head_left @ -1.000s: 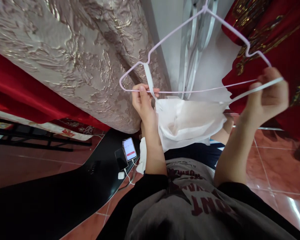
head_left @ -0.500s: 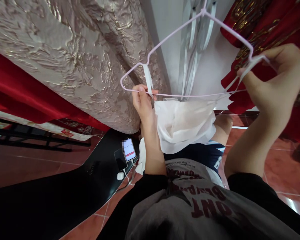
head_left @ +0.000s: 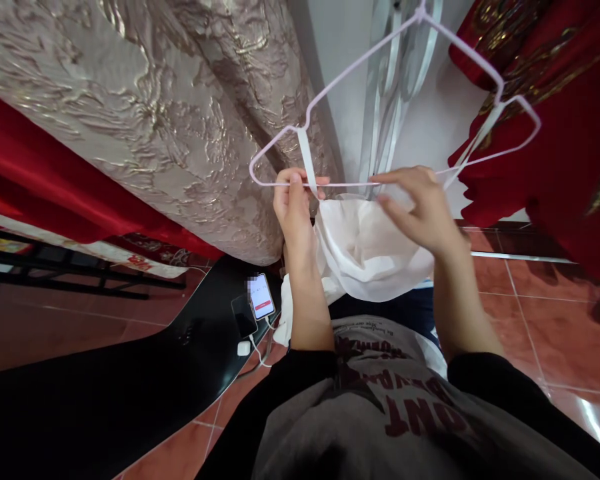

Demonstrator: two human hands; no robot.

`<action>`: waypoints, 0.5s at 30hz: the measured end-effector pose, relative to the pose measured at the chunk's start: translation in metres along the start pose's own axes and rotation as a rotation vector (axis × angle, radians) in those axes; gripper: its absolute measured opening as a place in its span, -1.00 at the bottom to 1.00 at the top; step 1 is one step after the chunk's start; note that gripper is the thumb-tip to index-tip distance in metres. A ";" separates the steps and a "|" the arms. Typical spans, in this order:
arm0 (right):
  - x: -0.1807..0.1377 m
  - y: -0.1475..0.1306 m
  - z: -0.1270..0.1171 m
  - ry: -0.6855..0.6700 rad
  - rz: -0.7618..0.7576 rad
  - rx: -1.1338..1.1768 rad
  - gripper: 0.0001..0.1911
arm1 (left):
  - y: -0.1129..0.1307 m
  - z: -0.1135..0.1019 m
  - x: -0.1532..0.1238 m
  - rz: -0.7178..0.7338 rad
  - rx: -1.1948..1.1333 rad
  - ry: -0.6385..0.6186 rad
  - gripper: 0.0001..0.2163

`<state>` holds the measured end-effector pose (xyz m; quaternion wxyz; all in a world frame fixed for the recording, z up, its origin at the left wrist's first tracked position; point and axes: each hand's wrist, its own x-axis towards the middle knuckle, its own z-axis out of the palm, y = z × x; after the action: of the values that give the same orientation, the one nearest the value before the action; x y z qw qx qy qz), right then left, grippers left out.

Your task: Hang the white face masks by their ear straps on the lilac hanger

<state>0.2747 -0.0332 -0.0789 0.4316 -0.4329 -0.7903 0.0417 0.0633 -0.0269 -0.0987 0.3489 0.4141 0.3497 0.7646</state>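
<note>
A thin pale pink wire hanger (head_left: 360,63) is held up in front of me. From it hangs a white garment (head_left: 367,250) by two narrow white straps, one hooked over each shoulder notch. My left hand (head_left: 294,210) pinches the hanger's bottom bar and the left strap (head_left: 306,157) together. At the middle of that bar my right hand (head_left: 419,210) rests with fingers curled, touching the top edge of the white cloth. The right strap (head_left: 473,147) runs up to the hanger's right notch with no hand on it.
A beige brocade curtain (head_left: 145,113) hangs at left over red cloth (head_left: 40,173). More red embroidered fabric (head_left: 565,120) hangs at right. A phone (head_left: 261,298) on a charger cable lies on a black surface (head_left: 130,387) below. Red floor tiles (head_left: 540,313) lie underneath.
My right hand lifted the right strap onto the hanger's right notch, let it go, and came left to the middle of the bar. The left hand stayed in place.
</note>
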 end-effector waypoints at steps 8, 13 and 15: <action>-0.014 -0.003 0.029 0.120 0.016 0.005 -0.71 | 0.038 -0.035 -0.009 -0.224 0.261 -0.287 -0.73; -0.014 -0.004 0.024 0.119 0.024 0.048 -0.72 | 0.080 -0.016 0.003 -0.192 0.029 -0.369 -0.74; -0.014 -0.003 0.021 0.117 0.026 0.057 -0.73 | 0.091 -0.009 0.017 -0.221 -0.081 -0.317 -0.67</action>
<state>0.2611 -0.0383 -0.0999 0.4887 -0.4322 -0.7566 0.0443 0.0267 -0.0618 -0.0209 0.4979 0.4740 0.3027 0.6602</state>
